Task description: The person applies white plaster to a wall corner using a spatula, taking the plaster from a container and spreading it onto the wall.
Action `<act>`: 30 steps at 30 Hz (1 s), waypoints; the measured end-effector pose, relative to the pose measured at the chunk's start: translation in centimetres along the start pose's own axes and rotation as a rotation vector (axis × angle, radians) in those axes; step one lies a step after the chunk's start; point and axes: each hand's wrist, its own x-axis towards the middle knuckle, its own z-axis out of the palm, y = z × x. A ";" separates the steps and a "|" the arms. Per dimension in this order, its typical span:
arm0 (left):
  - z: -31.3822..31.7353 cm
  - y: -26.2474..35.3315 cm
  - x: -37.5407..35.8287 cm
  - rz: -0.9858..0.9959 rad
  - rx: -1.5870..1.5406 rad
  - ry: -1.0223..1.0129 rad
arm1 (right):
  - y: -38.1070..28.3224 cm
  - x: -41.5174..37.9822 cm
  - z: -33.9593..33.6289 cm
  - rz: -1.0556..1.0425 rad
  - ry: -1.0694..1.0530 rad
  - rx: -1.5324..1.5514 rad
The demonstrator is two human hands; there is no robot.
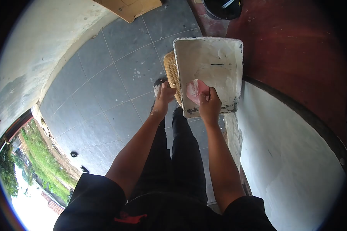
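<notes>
In my right hand (210,107) is a flat pink scraper (192,92), pinched between thumb and fingers and smeared with white paste. It is over the lower left part of a rectangular tub (210,50), whose pale inside is streaked with dried white coating and dark scuffs. Just left of the tub's wall, my left hand (165,94) is closed, its thumb reaching to the edge of a tan woven piece (171,69). That woven piece shows along the tub's left side, partly hidden by it. What the left fingers hold, if anything, I cannot make out.
Grey floor tiles (115,84) with white spatters stretch to the left. Cardboard (131,7) lies at the top, and a black bucket (222,9) stands on a dark red surface (285,57). A white wall (281,154) rises on the right.
</notes>
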 end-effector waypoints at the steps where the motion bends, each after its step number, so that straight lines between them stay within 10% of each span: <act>1: 0.0 -0.2 0.1 -0.022 -0.028 -0.021 | 0.0 -0.4 0.1 0.004 -0.003 0.000; 17: 0.2 -0.4 -0.4 -0.147 -0.187 -0.105 | 1.9 -6.3 0.8 -0.532 -0.072 -0.244; 30: -0.2 -1.7 0.2 -0.126 -0.160 -0.175 | 0.4 1.3 0.4 -0.140 0.036 0.013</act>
